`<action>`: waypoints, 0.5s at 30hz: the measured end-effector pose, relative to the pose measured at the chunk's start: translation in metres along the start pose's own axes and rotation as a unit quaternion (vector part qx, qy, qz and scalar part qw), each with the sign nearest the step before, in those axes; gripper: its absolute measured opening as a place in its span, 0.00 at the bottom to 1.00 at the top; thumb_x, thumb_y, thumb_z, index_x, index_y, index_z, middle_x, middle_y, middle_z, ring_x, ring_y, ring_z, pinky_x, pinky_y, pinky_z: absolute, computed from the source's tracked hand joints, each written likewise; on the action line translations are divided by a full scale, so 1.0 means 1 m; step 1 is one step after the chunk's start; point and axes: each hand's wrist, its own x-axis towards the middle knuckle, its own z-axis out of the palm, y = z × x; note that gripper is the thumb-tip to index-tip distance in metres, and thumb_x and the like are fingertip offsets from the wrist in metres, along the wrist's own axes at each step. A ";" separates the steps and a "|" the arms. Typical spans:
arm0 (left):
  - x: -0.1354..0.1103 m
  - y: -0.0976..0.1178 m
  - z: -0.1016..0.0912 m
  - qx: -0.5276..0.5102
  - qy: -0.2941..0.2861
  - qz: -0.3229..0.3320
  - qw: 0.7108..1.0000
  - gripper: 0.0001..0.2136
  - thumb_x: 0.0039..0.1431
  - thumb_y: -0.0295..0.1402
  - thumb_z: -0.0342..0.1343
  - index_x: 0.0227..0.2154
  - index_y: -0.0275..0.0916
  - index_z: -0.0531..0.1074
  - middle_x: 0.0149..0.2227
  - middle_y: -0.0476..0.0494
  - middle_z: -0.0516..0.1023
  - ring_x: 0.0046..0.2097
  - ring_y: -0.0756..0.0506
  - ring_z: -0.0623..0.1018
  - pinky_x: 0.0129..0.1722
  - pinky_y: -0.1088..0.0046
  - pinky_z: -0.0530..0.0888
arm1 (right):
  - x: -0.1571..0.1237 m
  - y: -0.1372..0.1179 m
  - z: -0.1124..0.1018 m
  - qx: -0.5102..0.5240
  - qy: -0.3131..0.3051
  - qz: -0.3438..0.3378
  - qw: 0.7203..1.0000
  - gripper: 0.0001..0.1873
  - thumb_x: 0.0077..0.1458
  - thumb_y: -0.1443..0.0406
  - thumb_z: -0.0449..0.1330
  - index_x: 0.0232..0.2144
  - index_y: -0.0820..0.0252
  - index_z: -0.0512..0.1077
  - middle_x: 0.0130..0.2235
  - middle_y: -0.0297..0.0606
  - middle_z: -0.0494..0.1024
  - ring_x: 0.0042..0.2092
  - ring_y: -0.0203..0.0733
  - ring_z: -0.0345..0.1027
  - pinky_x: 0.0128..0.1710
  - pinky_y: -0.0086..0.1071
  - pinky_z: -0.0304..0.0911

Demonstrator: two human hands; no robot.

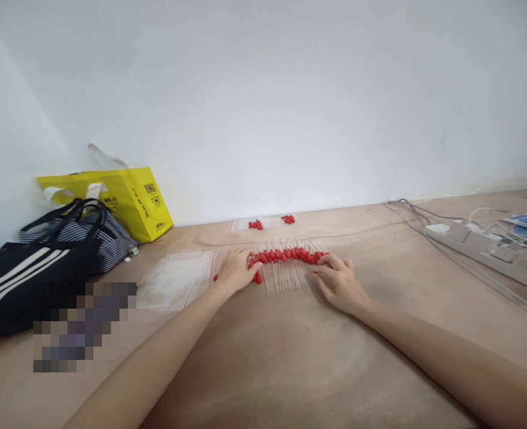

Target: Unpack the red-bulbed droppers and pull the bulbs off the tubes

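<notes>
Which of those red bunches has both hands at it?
The long row, with the left hand at one end and the right hand at the other; the two small red clusters lie farther back.

Red bead-like tips [285,255] head whitish sticks [285,277] on the brown, faintly grained table [263,357]. Toward its left edge: a yellow bag [156,215] with black print, a dark-and-white striped bag [118,233], a black bag [40,293] with white bands.
</notes>
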 end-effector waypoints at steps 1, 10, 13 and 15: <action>0.007 0.003 0.003 0.001 -0.005 -0.003 1.000 0.11 0.49 0.38 0.52 0.34 0.38 0.69 0.32 0.44 0.75 0.36 0.44 0.73 0.35 0.69 0.67 | -0.001 0.002 0.000 0.000 0.004 0.004 1.000 0.11 0.52 0.67 0.49 0.33 0.59 0.71 0.35 0.40 0.68 0.38 0.40 0.62 0.37 0.35 0.48; 0.026 0.005 0.019 0.002 -0.006 -0.029 1.000 0.05 0.47 0.33 0.53 0.27 0.39 0.71 0.27 0.47 0.76 0.29 0.46 0.74 0.28 0.73 0.67 | 0.004 -0.008 0.002 0.010 -0.004 -0.010 1.000 0.10 0.51 0.69 0.50 0.32 0.59 0.71 0.37 0.40 0.67 0.38 0.39 0.61 0.40 0.36 0.49; 0.018 0.006 0.009 0.012 0.040 -0.046 0.998 0.08 0.49 0.28 0.49 0.30 0.37 0.72 0.31 0.43 0.76 0.36 0.43 0.74 0.34 0.69 0.68 | 0.004 -0.007 0.002 0.013 -0.002 -0.010 1.000 0.10 0.50 0.69 0.50 0.32 0.59 0.71 0.36 0.41 0.67 0.39 0.40 0.61 0.40 0.37 0.50; 0.006 0.005 0.001 0.020 0.072 -0.045 0.996 0.09 0.50 0.28 0.48 0.32 0.36 0.72 0.34 0.42 0.76 0.41 0.41 0.71 0.40 0.66 0.67 | 0.004 -0.006 0.004 0.019 -0.003 -0.012 1.000 0.10 0.50 0.69 0.50 0.32 0.59 0.71 0.37 0.41 0.67 0.39 0.41 0.61 0.40 0.37 0.52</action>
